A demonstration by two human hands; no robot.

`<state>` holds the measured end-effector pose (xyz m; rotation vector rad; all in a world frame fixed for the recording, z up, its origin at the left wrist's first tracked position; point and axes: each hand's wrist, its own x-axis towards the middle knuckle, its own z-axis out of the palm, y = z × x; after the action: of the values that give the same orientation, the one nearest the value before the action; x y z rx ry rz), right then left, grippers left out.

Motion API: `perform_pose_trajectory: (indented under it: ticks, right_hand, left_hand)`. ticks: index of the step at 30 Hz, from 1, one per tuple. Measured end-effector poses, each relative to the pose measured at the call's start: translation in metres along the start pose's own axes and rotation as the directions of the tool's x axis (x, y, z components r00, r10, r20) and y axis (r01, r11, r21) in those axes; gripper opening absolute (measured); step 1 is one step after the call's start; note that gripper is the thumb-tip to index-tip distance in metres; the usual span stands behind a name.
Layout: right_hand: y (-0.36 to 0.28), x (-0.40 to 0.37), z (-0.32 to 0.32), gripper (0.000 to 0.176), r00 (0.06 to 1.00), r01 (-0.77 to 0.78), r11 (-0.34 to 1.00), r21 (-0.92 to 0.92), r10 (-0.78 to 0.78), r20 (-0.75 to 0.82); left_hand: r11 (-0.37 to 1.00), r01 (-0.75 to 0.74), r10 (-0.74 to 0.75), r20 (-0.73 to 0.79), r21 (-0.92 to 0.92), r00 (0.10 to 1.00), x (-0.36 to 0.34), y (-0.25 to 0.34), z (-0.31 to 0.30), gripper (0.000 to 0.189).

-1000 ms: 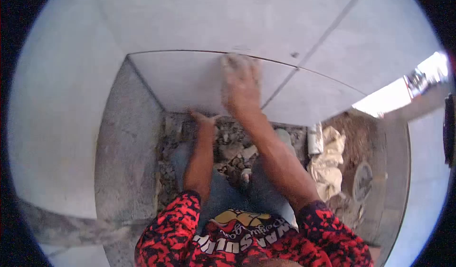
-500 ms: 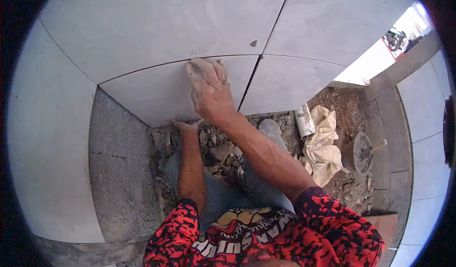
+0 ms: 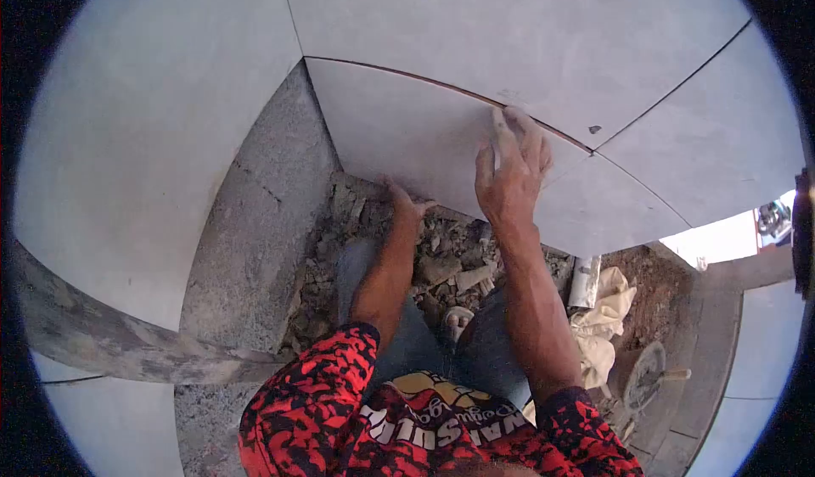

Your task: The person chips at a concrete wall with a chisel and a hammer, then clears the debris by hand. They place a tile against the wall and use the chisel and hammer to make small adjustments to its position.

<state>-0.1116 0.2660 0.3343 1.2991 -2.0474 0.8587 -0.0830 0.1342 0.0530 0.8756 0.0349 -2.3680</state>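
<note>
A light grey tile [image 3: 407, 129] stands against the wall, below a row of larger wall tiles [image 3: 509, 36]. At its lower edge my left hand [image 3: 409, 201] has its fingers spread, touching the bottom of the tile from below. My right hand [image 3: 514, 167] lies against the tile's face, fingers stretched up to the joint at its top edge, apart from one another. A dark, slightly open gap runs along that joint.
Rubble [image 3: 446, 265] covers the ground between my knees. To the right are a white pipe [image 3: 585, 282], a cream cloth [image 3: 604, 307] and a mortar bucket [image 3: 645, 375] with a handled tool [image 3: 675, 375]. Bare concrete [image 3: 255, 222] shows at the left.
The view has swung left, so the tile appears further right. My right hand has moved along the tile's top edge towards its right end. My left hand stays at the lower edge.
</note>
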Motion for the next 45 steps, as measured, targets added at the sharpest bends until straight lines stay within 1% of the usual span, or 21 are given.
perform_pose_trajectory:
  ticks: [2, 6, 8, 9, 11, 12, 14, 16, 20, 22, 24, 26, 29, 31, 33, 35, 36, 38, 39, 41, 45]
  right_hand:
    - [0.004, 0.0, 0.004, 0.051, 0.999, 0.005, 1.0, -0.011, -0.005, -0.052]
    - [0.007, 0.0, 0.003, 0.052, 0.998, -0.004, 1.0, 0.03, 0.006, -0.062]
    - [0.003, 0.002, -0.002, 0.049, 0.999, -0.051, 0.999, -0.008, 0.051, 0.002]
    - [0.003, 0.002, -0.003, 0.049, 0.999, -0.054, 0.998, -0.01, 0.054, 0.003]
    - [0.005, 0.003, -0.004, 0.05, 0.998, -0.063, 0.998, -0.01, 0.063, 0.026]
    - [0.006, 0.002, -0.003, 0.05, 0.997, -0.077, 0.997, -0.025, 0.078, 0.024]
    - [0.01, 0.002, -0.002, 0.05, 1.0, -0.015, 1.0, 0.016, 0.015, -0.025]
    - [0.011, 0.0, -0.001, 0.05, 0.998, -0.048, 0.999, -0.015, 0.047, -0.038]
    - [0.012, 0.0, 0.0, 0.048, 0.996, -0.065, 0.998, 0.024, 0.067, -0.065]
    - [0.012, 0.0, 0.0, 0.047, 0.994, -0.068, 0.998, 0.016, 0.069, -0.079]
    - [0.012, 0.0, 0.0, 0.047, 0.994, -0.069, 0.998, 0.009, 0.069, -0.088]
    - [0.012, 0.0, 0.0, 0.047, 0.992, -0.082, 0.995, 0.06, 0.087, -0.092]
    - [0.012, 0.0, -0.003, 0.048, 0.993, -0.092, 0.995, 0.048, 0.095, -0.065]
    - [0.014, 0.0, 0.001, 0.048, 0.993, -0.084, 0.996, 0.043, 0.088, -0.082]
    - [0.013, -0.005, 0.002, 0.049, 0.99, -0.096, 0.995, 0.03, 0.099, -0.104]
    - [0.005, -0.009, 0.004, 0.047, 0.997, -0.047, 0.992, 0.114, 0.053, -0.048]
    - [0.0, -0.014, 0.01, 0.047, 0.995, -0.081, 0.991, 0.106, 0.086, -0.051]
    - [-0.017, -0.028, 0.023, 0.04, 0.995, 0.077, 0.984, 0.163, -0.086, 0.052]
    - [-0.026, -0.033, 0.025, 0.04, 0.997, 0.048, 0.986, 0.16, -0.057, 0.052]
    - [-0.042, -0.037, 0.024, 0.034, 0.986, 0.072, 0.96, 0.271, -0.11, 0.128]
    - [-0.03, -0.034, 0.024, 0.036, 0.984, -0.003, 0.973, 0.232, -0.038, 0.175]
  left_hand:
    - [0.999, -0.04, 0.04, -0.033, 0.0, 0.999, -0.007, -0.001, 0.009, 0.085]
    - [0.998, -0.067, 0.067, -0.056, 0.001, 0.996, -0.001, -0.003, 0.006, 0.088]
    - [0.993, -0.105, 0.106, -0.018, 0.057, 0.994, 0.019, -0.006, -0.009, 0.089]
    - [0.993, -0.102, 0.103, -0.018, 0.059, 0.994, 0.012, -0.004, -0.004, 0.089]
    - [0.998, -0.057, 0.057, -0.111, 0.0, 0.992, -0.01, -0.002, 0.012, 0.088]
    - [0.999, -0.04, 0.041, -0.11, 0.011, 0.993, -0.006, -0.003, 0.007, 0.088]
    - [0.999, -0.039, 0.039, -0.008, 0.003, 0.999, 0.008, -0.003, -0.003, 0.087]
    - [0.996, -0.06, 0.053, 0.115, 0.064, 0.992, 0.004, -0.002, -0.006, 0.085]
    - [1.0, -0.012, 0.01, 0.084, 0.021, 0.996, 0.019, -0.006, -0.013, 0.084]
    - [0.998, -0.024, 0.021, 0.054, 0.052, 0.998, -0.01, -0.002, 0.004, 0.083]
    - [0.998, -0.017, 0.015, 0.035, 0.054, 0.999, -0.013, -0.002, 0.007, 0.083]
    - [0.999, -0.01, 0.009, 0.017, 0.053, 1.0, -0.012, -0.002, 0.009, 0.083]
    - [1.0, 0.02, -0.02, -0.041, -0.007, 0.999, -0.008, 0.0, 0.007, 0.082]
    - [1.0, -0.014, 0.017, 0.123, -0.02, 0.992, 0.001, 0.001, 0.0, 0.081]
    - [0.999, 0.001, 0.003, 0.119, -0.033, 0.993, 0.005, 0.0, 0.0, 0.081]
    - [0.998, 0.012, -0.005, 0.124, -0.061, 0.992, 0.004, -0.002, 0.001, 0.081]
    - [0.999, 0.019, -0.013, 0.126, -0.048, 0.992, 0.002, -0.002, 0.003, 0.081]
    - [1.0, 0.02, -0.017, 0.129, -0.022, 0.991, -0.012, -0.001, 0.01, 0.081]
    - [1.0, 0.016, -0.014, 0.13, -0.014, 0.991, -0.008, 0.002, 0.006, 0.081]
    - [1.0, 0.013, -0.015, 0.123, 0.012, 0.992, -0.016, 0.002, 0.011, 0.081]
    - [0.999, 0.001, -0.006, 0.144, 0.032, 0.99, -0.021, 0.008, 0.013, 0.081]
